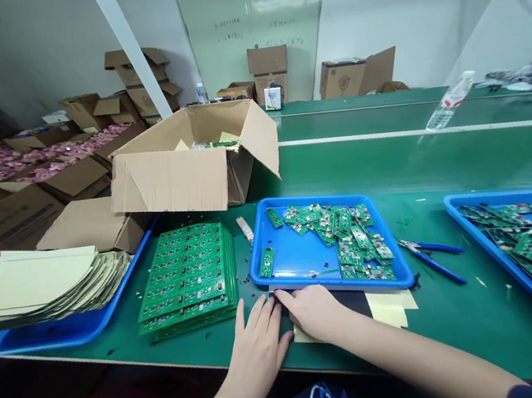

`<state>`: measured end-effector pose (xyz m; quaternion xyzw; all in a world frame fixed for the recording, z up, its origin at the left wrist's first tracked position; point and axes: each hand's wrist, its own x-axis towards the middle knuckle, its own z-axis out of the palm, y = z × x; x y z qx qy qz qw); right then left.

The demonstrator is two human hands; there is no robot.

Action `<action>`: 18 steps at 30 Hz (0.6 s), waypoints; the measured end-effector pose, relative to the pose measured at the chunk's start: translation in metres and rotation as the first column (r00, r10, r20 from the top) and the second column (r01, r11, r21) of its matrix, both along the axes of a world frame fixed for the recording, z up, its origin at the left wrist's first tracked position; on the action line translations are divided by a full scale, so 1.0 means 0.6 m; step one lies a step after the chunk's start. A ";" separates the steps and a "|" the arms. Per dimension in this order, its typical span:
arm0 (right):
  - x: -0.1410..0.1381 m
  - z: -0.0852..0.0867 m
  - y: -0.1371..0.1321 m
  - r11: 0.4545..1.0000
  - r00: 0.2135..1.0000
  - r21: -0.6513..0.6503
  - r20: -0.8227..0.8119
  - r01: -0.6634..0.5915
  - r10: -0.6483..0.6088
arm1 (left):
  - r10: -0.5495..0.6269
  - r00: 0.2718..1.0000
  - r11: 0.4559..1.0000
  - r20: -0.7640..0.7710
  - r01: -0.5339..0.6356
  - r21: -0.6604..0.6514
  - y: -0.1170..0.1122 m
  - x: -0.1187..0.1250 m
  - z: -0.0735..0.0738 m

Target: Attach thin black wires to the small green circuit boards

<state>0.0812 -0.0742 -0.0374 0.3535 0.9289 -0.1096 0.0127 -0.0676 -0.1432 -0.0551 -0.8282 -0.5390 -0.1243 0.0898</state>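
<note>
My left hand (pixel 259 336) lies at the table's front edge with its fingers stretched out and its thumb apart. Just right of it, my right hand (pixel 317 312) is curled, its index fingertip pressing down beside the left fingertips. Whatever small thing may be under those fingertips is hidden. Beneath my right hand are a black sheet (pixel 355 301) and yellowish paper (pixel 389 308). Directly beyond both hands stands a blue tray (pixel 295 258) with small green circuit boards (pixel 347 233) heaped mostly in its right half. A stack of larger circuit-board panels (pixel 184 276) sits left of my left hand.
Blue-handled nippers (pixel 434 256) lie right of the tray. Another blue tray (pixel 478 199) of boards is at far right. Paper sheets (pixel 31 280) fill a tray at left. An open cardboard box (pixel 171 177) stands behind the panels; a plastic bottle (pixel 450 102) lies farther back.
</note>
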 end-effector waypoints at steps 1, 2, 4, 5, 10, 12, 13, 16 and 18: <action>0.007 -0.005 -0.001 1.000 0.999 0.021 -0.033 0.021 -0.021 | 0.007 1.000 1.000 0.002 -0.007 0.002 0.001 0.001 0.000; 0.015 -0.010 -0.002 0.998 0.997 0.040 -0.066 0.051 -0.048 | 0.019 1.000 1.000 0.001 -0.019 0.003 0.001 0.003 0.001; 0.038 -0.021 -0.005 0.989 0.979 0.070 -0.162 0.134 -0.121 | 0.047 0.999 0.999 -0.012 -0.047 -0.003 0.002 0.008 0.004; 0.053 -0.025 -0.007 0.981 0.961 0.076 -0.230 0.178 -0.156 | 0.056 0.998 0.998 -0.024 -0.056 -0.013 0.003 0.011 0.006; 0.186 -0.034 -0.043 0.932 0.762 -0.094 -0.551 0.350 -0.341 | 0.076 0.994 0.992 -0.077 -0.083 -0.092 0.010 0.021 0.016; 0.252 -0.032 -0.069 0.864 0.590 -0.198 -0.659 0.462 -0.466 | 0.079 0.993 0.990 -0.091 -0.088 -0.109 0.015 0.023 0.018; 0.283 -0.029 -0.084 0.806 0.472 -0.247 -0.704 0.538 -0.531 | 0.078 0.992 0.990 -0.098 -0.089 -0.112 0.017 0.024 0.019; 0.355 -0.014 -0.120 0.588 0.012 -0.395 -0.823 0.706 -0.567 | 0.077 0.991 0.989 -0.113 -0.090 -0.114 0.021 0.027 0.020; 0.382 0.002 -0.133 0.488 -0.248 -0.494 -0.840 0.720 -0.483 | 0.087 0.988 0.988 -0.124 -0.101 -0.114 0.020 0.028 0.020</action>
